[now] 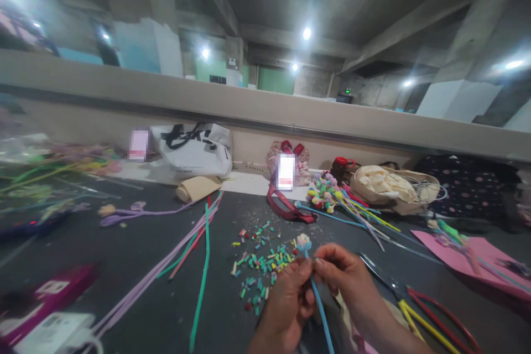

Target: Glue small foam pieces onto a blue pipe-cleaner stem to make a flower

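Note:
In the head view, a pipe cleaner flower (pixel 304 242) with a pale, cream-white head and a light blue stem stands upright between my hands. My left hand (pixel 289 293) pinches the stem just under the head. Close beside it, my right hand (pixel 346 274) has thumb and forefinger pressed together at the same spot on the stem. The stem's lower part runs down between my wrists to the bottom edge. Whatever small piece may be between the right fingertips is hidden. Several short cut pipe cleaner bits (pixel 265 260), mostly green, lie scattered left of my hands.
Long pipe cleaners (pixel 166 260) lie to the left, and a purple flower (pixel 136 213) behind them. A flower bunch (pixel 326 191) rests at the back. Scissors (pixel 379 274) with red and yellow handles lie right of my hands, near pink paper (pixel 493 257). A white bag (pixel 199 149) stands against the partition.

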Tool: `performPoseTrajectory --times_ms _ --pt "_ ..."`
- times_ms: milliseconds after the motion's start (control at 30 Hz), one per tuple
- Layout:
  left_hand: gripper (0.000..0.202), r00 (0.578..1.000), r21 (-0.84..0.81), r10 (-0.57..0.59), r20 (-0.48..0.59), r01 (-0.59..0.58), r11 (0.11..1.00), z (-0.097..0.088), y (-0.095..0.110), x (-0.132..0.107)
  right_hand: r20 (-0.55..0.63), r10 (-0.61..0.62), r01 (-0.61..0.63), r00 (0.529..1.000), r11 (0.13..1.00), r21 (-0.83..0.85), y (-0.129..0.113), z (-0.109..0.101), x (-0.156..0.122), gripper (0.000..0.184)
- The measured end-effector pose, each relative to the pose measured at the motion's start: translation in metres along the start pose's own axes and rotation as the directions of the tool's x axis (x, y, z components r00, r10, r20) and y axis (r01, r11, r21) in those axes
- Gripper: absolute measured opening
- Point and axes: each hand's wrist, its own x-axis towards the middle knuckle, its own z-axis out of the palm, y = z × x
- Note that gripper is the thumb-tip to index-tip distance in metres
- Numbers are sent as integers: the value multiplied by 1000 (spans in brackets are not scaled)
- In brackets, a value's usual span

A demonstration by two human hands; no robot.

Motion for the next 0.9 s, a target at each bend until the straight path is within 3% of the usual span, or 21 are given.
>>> performPoseTrajectory --times_ms 100,233,433,633,900 --pt "28 998 80 -23 -51 27 996 -2 -2 1 -18 -53 53 998 998 15 -7 -7 -2 19" --pt "25 991 132 -55 -126 72 989 -4 -3 2 -40 13 -11 999 999 44 -13 -23 -3 17" --pt "23 982 146 -121 -145 142 979 -1 -3 1 23 84 -79 996 979 -187 -9 -44 -6 20" --pt "25 984 224 -134 -115 157 962 0 -3 0 121 -12 54 993 936 -347 -6 -44 -9 15" --pt "23 988 154 -108 -113 125 980 -3 -5 3 141 53 -42 989 996 -78 6 -23 -5 10"
